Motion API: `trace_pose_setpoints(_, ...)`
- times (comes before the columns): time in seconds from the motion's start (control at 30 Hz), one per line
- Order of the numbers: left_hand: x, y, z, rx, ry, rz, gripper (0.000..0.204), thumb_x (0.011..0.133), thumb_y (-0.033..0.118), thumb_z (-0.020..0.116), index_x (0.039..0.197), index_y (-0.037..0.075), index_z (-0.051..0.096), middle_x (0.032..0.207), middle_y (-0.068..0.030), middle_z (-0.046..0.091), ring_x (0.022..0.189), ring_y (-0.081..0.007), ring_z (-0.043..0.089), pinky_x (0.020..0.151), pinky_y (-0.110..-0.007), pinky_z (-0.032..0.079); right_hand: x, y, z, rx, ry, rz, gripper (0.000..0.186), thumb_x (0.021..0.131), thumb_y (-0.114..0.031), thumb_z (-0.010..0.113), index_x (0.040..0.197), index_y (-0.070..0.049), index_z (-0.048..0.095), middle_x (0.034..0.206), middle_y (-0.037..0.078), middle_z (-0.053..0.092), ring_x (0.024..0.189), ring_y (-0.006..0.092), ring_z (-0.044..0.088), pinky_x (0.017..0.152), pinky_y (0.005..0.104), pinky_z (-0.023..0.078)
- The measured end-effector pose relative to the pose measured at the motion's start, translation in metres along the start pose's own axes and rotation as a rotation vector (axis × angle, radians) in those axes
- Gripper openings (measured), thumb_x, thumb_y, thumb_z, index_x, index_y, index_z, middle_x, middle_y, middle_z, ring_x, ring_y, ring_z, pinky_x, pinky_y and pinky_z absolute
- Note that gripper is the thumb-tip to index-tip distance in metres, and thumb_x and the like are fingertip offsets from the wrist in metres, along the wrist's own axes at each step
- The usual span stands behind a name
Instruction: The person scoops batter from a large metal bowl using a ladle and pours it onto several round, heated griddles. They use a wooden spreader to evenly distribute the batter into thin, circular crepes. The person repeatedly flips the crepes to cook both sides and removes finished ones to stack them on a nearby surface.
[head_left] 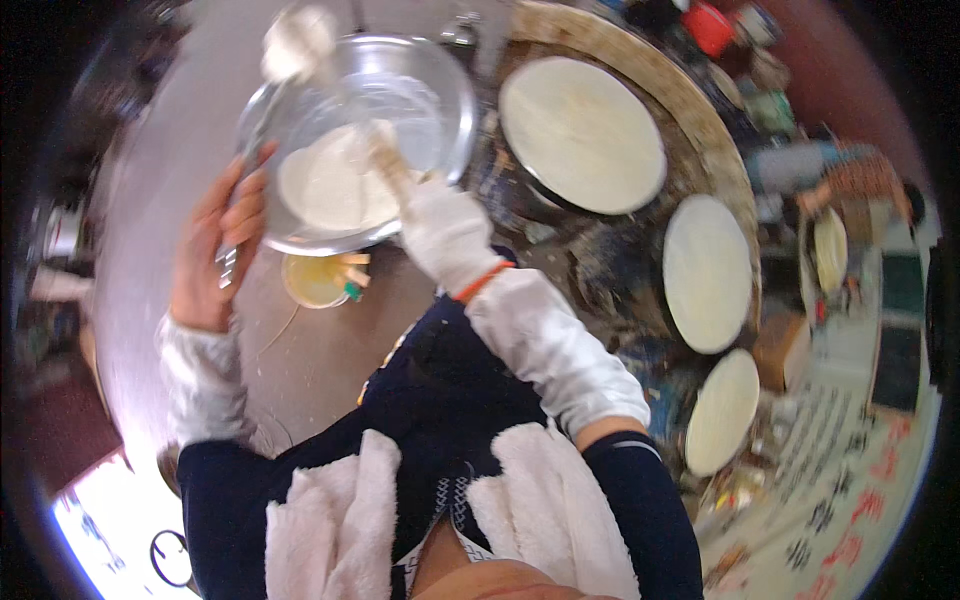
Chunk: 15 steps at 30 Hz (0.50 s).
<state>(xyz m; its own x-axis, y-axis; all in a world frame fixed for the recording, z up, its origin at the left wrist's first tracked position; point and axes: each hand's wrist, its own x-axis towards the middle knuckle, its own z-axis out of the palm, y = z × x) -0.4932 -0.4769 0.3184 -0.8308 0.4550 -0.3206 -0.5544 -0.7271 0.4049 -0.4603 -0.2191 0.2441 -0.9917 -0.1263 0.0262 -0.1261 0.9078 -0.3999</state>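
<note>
My left hand [222, 225], bare with a white sleeve cover at the wrist, is wrapped round the metal handle of a ladle [300, 45]. The ladle's bowl, coated in pale batter, is raised over the far left rim of a wide metal basin [455, 100]. White batter [335, 190] lies in the basin. My right hand [440, 215], in a white glove with an orange band at the wrist, closes on a tan, wooden-looking tool [392, 170]. That tool reaches over the batter; motion blurs it, and its exact kind is unclear.
Right of the basin, round griddles covered with pale sheets stand along a curved rim: a far one [583, 135], a middle one [707, 273] and a near one [722, 412]. A small tub [312, 282] of yellowish liquid sits by the basin. Another person [850, 175] is at far right.
</note>
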Motion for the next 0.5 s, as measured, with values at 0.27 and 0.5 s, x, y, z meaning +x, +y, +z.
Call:
trace_pose_setpoints(0.27, 0.007, -0.056, -0.037, 0.292, 0.210, -0.142, 0.041, 0.108, 0.015, 0.039, 0.142, -0.008, 0.038, 0.080, -0.0035, 0.049, 0.055, -0.0057, 0.040, 0.046, -0.018, 0.037, -0.100, 0.080, 0.015, 0.042, -0.082, 0.063, 0.044, 0.097, -0.017, 0.046, 0.134, -0.036, 0.059, 0.087, 0.015, 0.063, 0.077, 0.0351, 0.068, 0.066, 0.0467, 0.056)
trace_pose_setpoints(0.5, 0.021, -0.117, 0.033, 0.320, -0.136, -0.371, 0.046, 0.110, 0.014, 0.034, 0.151, -0.006, 0.030, 0.077, 0.0022, 0.040, 0.055, -0.0001, 0.031, 0.047, -0.016, 0.028, -0.213, 0.119, -0.037, 0.116, 0.248, 0.297, 0.043, 0.090, -0.020, 0.057, 0.131, -0.034, 0.060, 0.085, 0.017, 0.062, 0.073, 0.0377, 0.067, 0.064, 0.0494, 0.055)
